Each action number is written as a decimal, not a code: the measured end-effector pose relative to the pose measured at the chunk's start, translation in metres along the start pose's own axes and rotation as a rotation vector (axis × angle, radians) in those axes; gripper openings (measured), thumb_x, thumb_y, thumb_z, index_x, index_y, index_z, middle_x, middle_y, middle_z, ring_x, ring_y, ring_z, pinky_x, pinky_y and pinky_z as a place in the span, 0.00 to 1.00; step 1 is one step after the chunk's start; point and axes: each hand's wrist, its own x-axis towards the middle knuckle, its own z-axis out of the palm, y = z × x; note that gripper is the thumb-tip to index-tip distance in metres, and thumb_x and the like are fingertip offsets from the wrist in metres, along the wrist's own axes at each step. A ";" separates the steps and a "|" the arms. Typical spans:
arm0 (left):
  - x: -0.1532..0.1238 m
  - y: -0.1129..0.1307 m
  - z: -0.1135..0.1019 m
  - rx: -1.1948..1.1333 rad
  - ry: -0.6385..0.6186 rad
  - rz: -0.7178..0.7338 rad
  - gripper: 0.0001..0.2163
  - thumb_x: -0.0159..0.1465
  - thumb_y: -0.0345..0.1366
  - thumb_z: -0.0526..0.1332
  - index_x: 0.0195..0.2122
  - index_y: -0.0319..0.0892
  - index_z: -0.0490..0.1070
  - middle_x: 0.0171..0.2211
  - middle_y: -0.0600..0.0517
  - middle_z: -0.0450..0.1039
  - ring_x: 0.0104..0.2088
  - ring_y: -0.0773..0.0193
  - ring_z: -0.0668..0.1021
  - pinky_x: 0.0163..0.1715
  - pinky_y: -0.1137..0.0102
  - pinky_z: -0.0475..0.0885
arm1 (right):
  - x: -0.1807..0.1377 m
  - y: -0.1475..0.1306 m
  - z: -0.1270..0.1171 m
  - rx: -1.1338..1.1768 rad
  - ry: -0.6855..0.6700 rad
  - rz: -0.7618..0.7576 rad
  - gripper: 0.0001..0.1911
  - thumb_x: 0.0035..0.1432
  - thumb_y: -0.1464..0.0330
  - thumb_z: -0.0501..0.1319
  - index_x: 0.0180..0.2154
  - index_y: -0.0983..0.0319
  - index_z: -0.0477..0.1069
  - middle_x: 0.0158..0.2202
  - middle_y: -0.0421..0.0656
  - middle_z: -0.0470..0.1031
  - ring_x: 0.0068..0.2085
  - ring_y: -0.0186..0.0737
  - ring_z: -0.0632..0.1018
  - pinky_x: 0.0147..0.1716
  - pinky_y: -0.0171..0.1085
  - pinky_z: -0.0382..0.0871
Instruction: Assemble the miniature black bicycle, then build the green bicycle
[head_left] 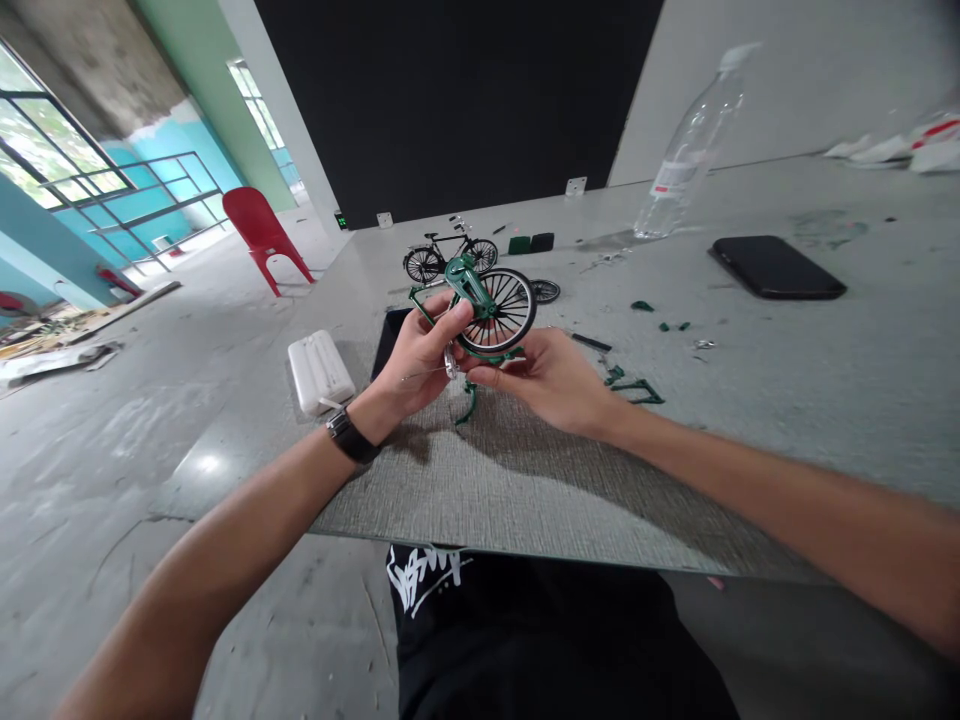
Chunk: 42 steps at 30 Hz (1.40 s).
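My left hand point(416, 360) is closed around a small green model bicycle point(487, 305) with one black spoked wheel, held just above the grey table point(750, 420). A watch sits on that wrist. My right hand point(551, 380) pinches the lower part of the same model from the right, fingers together near a small silvery piece between the two hands. Loose green parts point(634, 385) lie on the table right of my right hand.
A finished black model bicycle point(448, 255) stands farther back, with a loose wheel point(545, 291) beside it. A white case point(320, 370) lies left, a black phone point(776, 267) right, a clear bottle point(686, 150) behind. A red chair point(262, 235) stands off the table's left.
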 end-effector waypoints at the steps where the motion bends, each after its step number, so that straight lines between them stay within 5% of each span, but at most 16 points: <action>1: 0.000 0.000 0.000 -0.003 -0.008 0.003 0.16 0.56 0.46 0.77 0.33 0.43 0.74 0.28 0.56 0.74 0.21 0.74 0.73 0.21 0.76 0.69 | -0.001 -0.002 0.001 0.004 0.000 -0.001 0.14 0.59 0.55 0.71 0.41 0.57 0.81 0.38 0.42 0.81 0.39 0.43 0.79 0.35 0.40 0.75; 13: -0.001 -0.004 -0.002 -0.036 0.011 0.002 0.15 0.58 0.44 0.75 0.36 0.44 0.73 0.29 0.56 0.75 0.24 0.70 0.77 0.21 0.75 0.71 | 0.001 -0.002 0.005 0.174 -0.055 0.024 0.14 0.56 0.55 0.73 0.34 0.58 0.78 0.28 0.38 0.77 0.28 0.36 0.75 0.27 0.37 0.71; 35: -0.001 -0.002 0.002 -0.073 -0.090 0.022 0.18 0.56 0.48 0.76 0.33 0.42 0.72 0.25 0.57 0.72 0.19 0.72 0.73 0.14 0.76 0.66 | 0.001 -0.009 0.006 0.150 -0.060 0.014 0.14 0.59 0.56 0.70 0.38 0.59 0.78 0.35 0.40 0.80 0.36 0.39 0.78 0.32 0.38 0.71; 42: 0.001 -0.001 0.001 -0.065 -0.002 0.011 0.17 0.55 0.46 0.77 0.32 0.42 0.72 0.23 0.59 0.70 0.16 0.76 0.68 0.14 0.78 0.62 | 0.001 -0.004 0.004 0.059 -0.015 0.017 0.16 0.60 0.54 0.69 0.41 0.59 0.80 0.35 0.42 0.80 0.34 0.39 0.77 0.31 0.39 0.71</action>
